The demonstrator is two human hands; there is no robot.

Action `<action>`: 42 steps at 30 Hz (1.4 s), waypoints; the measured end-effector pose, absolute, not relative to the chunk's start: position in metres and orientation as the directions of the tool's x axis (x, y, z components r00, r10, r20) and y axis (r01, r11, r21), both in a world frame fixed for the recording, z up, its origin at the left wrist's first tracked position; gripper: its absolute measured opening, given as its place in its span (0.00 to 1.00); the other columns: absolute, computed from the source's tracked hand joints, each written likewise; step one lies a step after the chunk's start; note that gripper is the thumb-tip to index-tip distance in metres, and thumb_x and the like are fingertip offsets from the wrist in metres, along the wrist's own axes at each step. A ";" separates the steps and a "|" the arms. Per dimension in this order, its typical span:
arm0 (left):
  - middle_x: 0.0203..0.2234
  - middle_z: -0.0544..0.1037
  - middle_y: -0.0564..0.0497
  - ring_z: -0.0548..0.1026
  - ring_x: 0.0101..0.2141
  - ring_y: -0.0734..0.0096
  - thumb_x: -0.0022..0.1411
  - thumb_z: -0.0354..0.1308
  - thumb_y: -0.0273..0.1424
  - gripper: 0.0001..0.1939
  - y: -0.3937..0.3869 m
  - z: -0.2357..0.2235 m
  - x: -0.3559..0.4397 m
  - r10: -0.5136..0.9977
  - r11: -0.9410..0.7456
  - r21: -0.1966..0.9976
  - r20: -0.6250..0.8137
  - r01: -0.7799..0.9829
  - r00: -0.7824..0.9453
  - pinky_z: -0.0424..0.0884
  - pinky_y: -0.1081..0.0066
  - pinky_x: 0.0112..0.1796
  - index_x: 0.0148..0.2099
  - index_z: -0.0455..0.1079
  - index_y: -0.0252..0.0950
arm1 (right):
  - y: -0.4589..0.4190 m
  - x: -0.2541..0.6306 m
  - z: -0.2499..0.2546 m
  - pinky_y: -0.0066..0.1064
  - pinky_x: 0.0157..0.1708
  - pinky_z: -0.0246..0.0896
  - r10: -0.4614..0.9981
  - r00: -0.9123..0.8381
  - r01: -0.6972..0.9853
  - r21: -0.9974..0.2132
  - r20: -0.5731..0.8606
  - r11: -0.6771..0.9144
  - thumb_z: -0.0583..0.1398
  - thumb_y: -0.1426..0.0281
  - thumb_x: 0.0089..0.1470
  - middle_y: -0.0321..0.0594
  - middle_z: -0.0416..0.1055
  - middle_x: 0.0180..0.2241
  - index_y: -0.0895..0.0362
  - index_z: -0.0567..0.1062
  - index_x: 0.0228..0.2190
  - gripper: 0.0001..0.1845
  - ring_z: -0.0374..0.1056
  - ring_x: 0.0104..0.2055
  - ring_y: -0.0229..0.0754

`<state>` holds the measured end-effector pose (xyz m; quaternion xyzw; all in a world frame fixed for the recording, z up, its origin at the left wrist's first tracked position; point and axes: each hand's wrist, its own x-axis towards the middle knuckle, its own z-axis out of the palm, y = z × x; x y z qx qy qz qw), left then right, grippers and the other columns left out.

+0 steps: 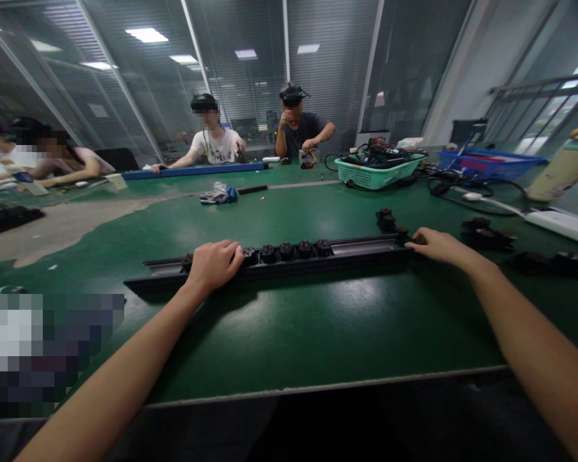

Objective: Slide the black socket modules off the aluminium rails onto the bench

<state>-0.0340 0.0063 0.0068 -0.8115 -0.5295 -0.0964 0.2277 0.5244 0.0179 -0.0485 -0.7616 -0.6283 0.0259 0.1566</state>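
A long black rail [361, 253] lies across the green table [289, 333] in front of me, with several black socket modules [296, 249] set in its channel. My left hand [214, 263] rests on the rail left of the modules, its fingers curled over the top. At the rail's right end, my right hand [436, 245] has its fingers closed on a small black part I cannot make out. Two loose black modules [388, 220] sit just behind that end.
More black parts [486, 236] lie at the right. A teal basket of cables [378, 170], a blue tray [486, 162] and a white power strip [559, 223] stand further back. A grey glove [219, 193] lies mid-table. Several people sit at the far and left sides.
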 end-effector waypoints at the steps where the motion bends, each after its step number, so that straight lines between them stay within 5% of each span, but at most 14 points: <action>1: 0.32 0.80 0.45 0.74 0.29 0.62 0.73 0.36 0.40 0.28 0.006 0.007 -0.034 0.815 -0.336 -0.267 0.398 0.903 0.421 0.55 0.65 0.29 0.35 0.75 0.37 | 0.018 0.520 -0.050 0.38 0.35 0.64 0.960 0.236 0.939 -0.291 0.153 -0.184 0.63 0.54 0.53 0.47 0.77 0.34 0.55 0.75 0.35 0.17 0.73 0.34 0.50; 6: 0.33 0.80 0.45 0.75 0.30 0.62 0.73 0.35 0.40 0.28 0.007 0.007 -0.034 0.817 -0.337 -0.271 0.393 0.902 0.423 0.55 0.65 0.29 0.35 0.75 0.37 | 0.021 0.501 -0.055 0.41 0.39 0.65 0.908 0.355 0.896 -0.359 0.223 -0.262 0.63 0.49 0.54 0.52 0.76 0.38 0.56 0.71 0.42 0.24 0.73 0.40 0.56; 13: 0.32 0.80 0.44 0.75 0.30 0.60 0.73 0.34 0.40 0.29 0.005 0.008 -0.034 0.818 -0.334 -0.276 0.391 0.901 0.422 0.56 0.64 0.30 0.35 0.75 0.36 | 0.028 0.494 -0.052 0.43 0.42 0.66 0.849 0.396 0.850 -0.488 0.349 -0.196 0.57 0.54 0.59 0.52 0.78 0.36 0.57 0.73 0.44 0.21 0.75 0.40 0.55; 16: 0.33 0.80 0.43 0.75 0.30 0.60 0.73 0.35 0.40 0.29 0.003 0.009 -0.032 0.820 -0.338 -0.255 0.392 0.906 0.416 0.57 0.64 0.30 0.35 0.75 0.36 | 0.018 0.489 -0.038 0.46 0.47 0.64 0.778 0.349 0.893 -0.436 0.523 -0.108 0.47 0.63 0.64 0.57 0.78 0.39 0.58 0.75 0.41 0.19 0.74 0.43 0.56; 20: 0.33 0.80 0.43 0.75 0.30 0.62 0.73 0.36 0.40 0.28 0.000 0.012 -0.030 0.828 -0.338 -0.237 0.385 0.911 0.408 0.58 0.65 0.30 0.35 0.75 0.36 | -0.001 0.455 -0.017 0.45 0.49 0.63 0.694 0.142 0.938 -0.321 0.706 0.134 0.47 0.65 0.64 0.56 0.77 0.39 0.58 0.74 0.39 0.18 0.72 0.44 0.53; 23: 0.33 0.80 0.44 0.75 0.30 0.62 0.73 0.35 0.40 0.28 -0.001 0.013 -0.030 0.833 -0.331 -0.243 0.379 0.912 0.403 0.58 0.65 0.30 0.35 0.75 0.36 | -0.012 0.406 -0.008 0.40 0.45 0.64 0.760 -0.100 0.904 -0.261 0.642 0.339 0.52 0.61 0.64 0.48 0.76 0.35 0.56 0.74 0.37 0.14 0.71 0.38 0.48; 27: 0.33 0.80 0.44 0.75 0.29 0.63 0.73 0.35 0.40 0.28 -0.002 0.014 -0.029 0.832 -0.331 -0.248 0.378 0.911 0.405 0.59 0.66 0.30 0.35 0.75 0.37 | -0.016 0.341 -0.005 0.43 0.44 0.65 0.787 -0.366 0.792 -0.278 0.497 0.544 0.52 0.54 0.66 0.49 0.74 0.36 0.58 0.72 0.50 0.23 0.71 0.41 0.52; 32: 0.32 0.80 0.44 0.75 0.30 0.63 0.73 0.37 0.40 0.27 -0.002 0.014 -0.029 0.825 -0.342 -0.236 0.389 0.910 0.411 0.60 0.66 0.30 0.34 0.75 0.37 | -0.005 0.304 -0.010 0.41 0.42 0.62 0.789 -0.386 0.810 -0.232 0.479 0.538 0.54 0.55 0.65 0.50 0.75 0.38 0.55 0.72 0.41 0.17 0.71 0.42 0.53; 42: 0.33 0.80 0.44 0.75 0.31 0.62 0.73 0.37 0.39 0.27 -0.001 0.012 -0.029 0.829 -0.331 -0.247 0.384 0.911 0.406 0.61 0.65 0.32 0.36 0.76 0.37 | 0.004 0.304 -0.017 0.33 0.32 0.52 0.848 -0.269 0.701 -0.511 0.457 0.497 0.60 0.54 0.57 0.36 0.66 0.26 0.53 0.66 0.33 0.16 0.61 0.28 0.41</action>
